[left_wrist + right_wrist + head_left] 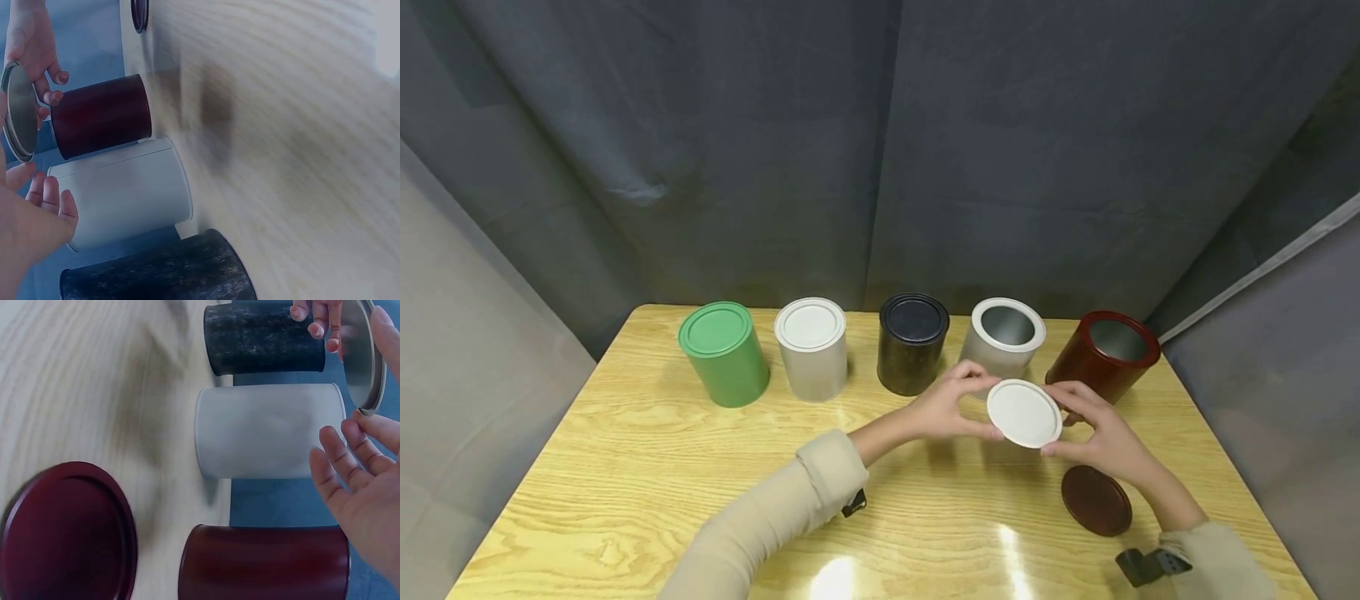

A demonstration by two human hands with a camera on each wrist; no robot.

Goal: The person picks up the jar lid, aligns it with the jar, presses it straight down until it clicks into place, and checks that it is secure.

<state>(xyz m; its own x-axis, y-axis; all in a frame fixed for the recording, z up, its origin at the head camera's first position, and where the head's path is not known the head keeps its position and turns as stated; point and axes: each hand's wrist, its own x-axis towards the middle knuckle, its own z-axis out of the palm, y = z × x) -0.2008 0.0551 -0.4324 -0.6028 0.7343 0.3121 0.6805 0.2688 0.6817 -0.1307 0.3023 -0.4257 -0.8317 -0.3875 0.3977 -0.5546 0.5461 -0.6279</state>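
Between both hands is a round white lid (1024,413), raised above the table in front of an uncovered white can (1004,333). My left hand (951,404) pinches its left edge between thumb and fingers. On the opposite edge, my right hand (1093,429) grips it the same way. The lid's metallic underside shows in the right wrist view. To the right stands a dark red can (1093,362), its top uncovered and its inside grey. A dark red lid (1097,501) lies flat on the table, close to my right wrist.
Along the back of the wooden table (647,492) stand a green can (730,358), another white can (814,354) and a black can (910,350), all with lids on. A dark curtain (775,150) hangs behind them, with grey cloth at both sides.
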